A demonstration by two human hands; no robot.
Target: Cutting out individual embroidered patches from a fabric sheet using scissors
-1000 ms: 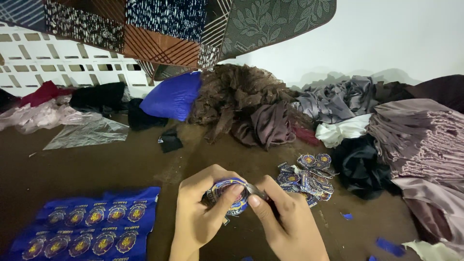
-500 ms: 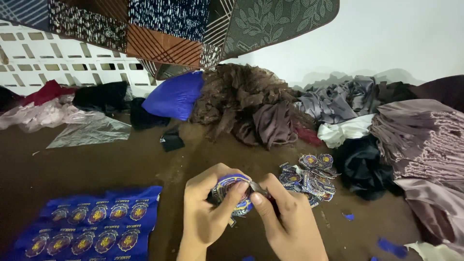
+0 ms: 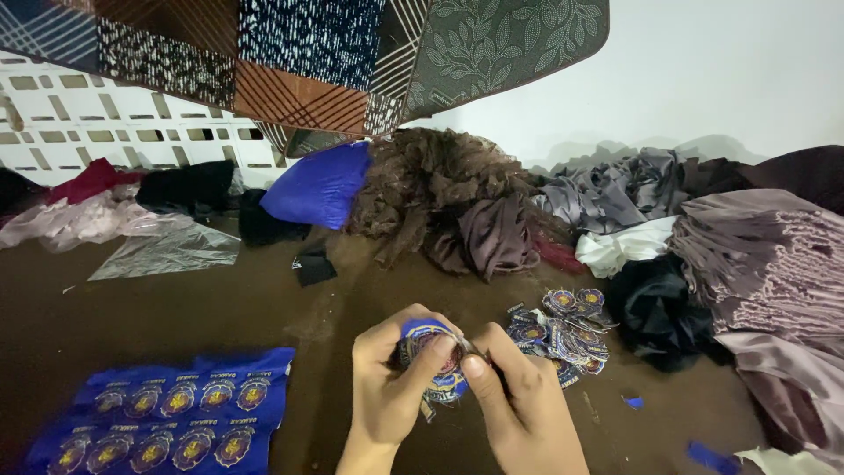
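Fingers (image 3: 440,347) of both hands partly hide a blue patch (image 3: 431,332)

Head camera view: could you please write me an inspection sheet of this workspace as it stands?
Surface: brown floor, small blue scraps at right.
Job's things: blue round badge between both hands; pile of cut badges beside them; blue cloth sheet of uncut badges at left.
Clutter: heaped fabrics, blue bundle, clear plastic sheet.
Grips: left hand and right hand both pinch the badge.
Cables: nothing seen.
Surroundings: white wall, patterned cloth hanging above.
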